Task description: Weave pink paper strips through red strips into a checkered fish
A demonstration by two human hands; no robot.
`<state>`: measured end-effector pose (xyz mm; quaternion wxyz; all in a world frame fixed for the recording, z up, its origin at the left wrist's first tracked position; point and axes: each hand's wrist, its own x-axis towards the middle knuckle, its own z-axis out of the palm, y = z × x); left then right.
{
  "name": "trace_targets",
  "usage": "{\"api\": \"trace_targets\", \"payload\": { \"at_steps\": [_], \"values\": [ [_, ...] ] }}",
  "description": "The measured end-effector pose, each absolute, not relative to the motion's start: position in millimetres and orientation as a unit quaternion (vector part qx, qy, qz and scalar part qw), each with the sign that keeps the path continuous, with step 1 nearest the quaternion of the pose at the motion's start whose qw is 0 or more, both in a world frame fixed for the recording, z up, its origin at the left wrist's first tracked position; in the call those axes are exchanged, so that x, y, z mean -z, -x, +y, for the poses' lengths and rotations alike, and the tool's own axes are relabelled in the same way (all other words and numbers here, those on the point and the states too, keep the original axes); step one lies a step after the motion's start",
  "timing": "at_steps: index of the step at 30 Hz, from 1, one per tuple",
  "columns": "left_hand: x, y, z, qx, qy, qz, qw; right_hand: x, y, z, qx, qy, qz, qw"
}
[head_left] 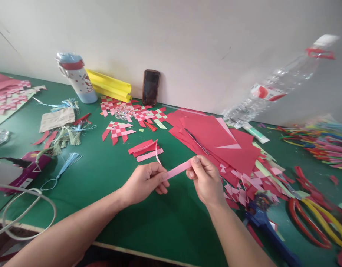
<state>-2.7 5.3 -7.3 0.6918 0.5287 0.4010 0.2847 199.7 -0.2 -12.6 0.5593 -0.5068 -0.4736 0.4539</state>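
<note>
A pink paper strip (177,170) is stretched between my two hands above the green table. Its left end is pinched in my left hand (148,178), thumb over fingers. My right hand (204,177) pinches the other end between thumb and fingers. Just beyond my left hand lie red paper strips (143,148) and another pink strip (150,155), with a thin curled piece rising beside them. Farther back are woven red, pink and pale green paper pieces (119,131).
Red paper sheets (212,129) with a pen (196,141) lie right, beside paper scraps, a blue-handled tool (268,226) and scissors (308,222). A plastic bottle (273,87), phone (151,87) and flask (79,79) stand behind. Tassels (65,165) and a white cable (52,207) are left.
</note>
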Motion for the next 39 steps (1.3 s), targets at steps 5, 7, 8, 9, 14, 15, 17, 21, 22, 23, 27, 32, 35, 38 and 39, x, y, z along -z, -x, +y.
{"api": "trace_targets", "payload": {
  "at_steps": [5, 7, 8, 9, 14, 15, 17, 21, 22, 23, 27, 32, 35, 38, 39],
  "values": [
    [8, 5, 4, -0.253, -0.628, 0.379, 0.631, 8, -197, -3, -0.452, 0.509, -0.524, 0.512],
    [9, 5, 4, -0.242, -0.649, 0.376, 0.615, 5, -190, -7, -0.439, 0.515, -0.57, 0.466],
    [9, 5, 4, -0.239, -0.644, 0.378, 0.621, 3, -186, -9, -0.433, 0.514, -0.59, 0.447],
    [9, 4, 4, -0.239, -0.633, 0.38, 0.631, 2, -183, -11, -0.431, 0.51, -0.604, 0.435],
    [7, 2, 6, -0.231, -0.626, 0.415, 0.619, 3, -175, -14, -0.416, 0.531, -0.612, 0.413],
    [7, 2, 6, -0.225, -0.637, 0.42, 0.606, 4, -175, -14, -0.41, 0.539, -0.61, 0.412],
    [5, 2, 5, -0.213, -0.655, 0.424, 0.588, 4, -176, -13, -0.396, 0.547, -0.613, 0.411],
    [5, 4, 6, -0.218, -0.698, 0.428, 0.532, 5, -181, -11, -0.378, 0.546, -0.626, 0.41],
    [4, 6, 8, -0.236, -0.715, 0.435, 0.493, 6, -183, -9, -0.379, 0.549, -0.62, 0.414],
    [5, 8, 12, -0.259, -0.734, 0.448, 0.44, 7, -187, -7, -0.383, 0.553, -0.609, 0.422],
    [8, 19, 31, -0.337, -0.753, 0.521, 0.218, 11, -201, 2, -0.408, 0.555, -0.568, 0.45],
    [10, 15, 49, -0.245, -0.757, 0.584, 0.16, 11, -205, 7, -0.401, 0.55, -0.593, 0.429],
    [6, 3, 57, -0.131, -0.757, 0.624, 0.145, 9, -205, 7, -0.398, 0.546, -0.598, 0.43],
    [2, -8, 65, -0.073, -0.744, 0.649, 0.142, 9, -205, 6, -0.397, 0.542, -0.602, 0.431],
    [1, -9, 66, -0.065, -0.745, 0.649, 0.142, 9, -204, 6, -0.398, 0.54, -0.603, 0.431]
  ]
}}
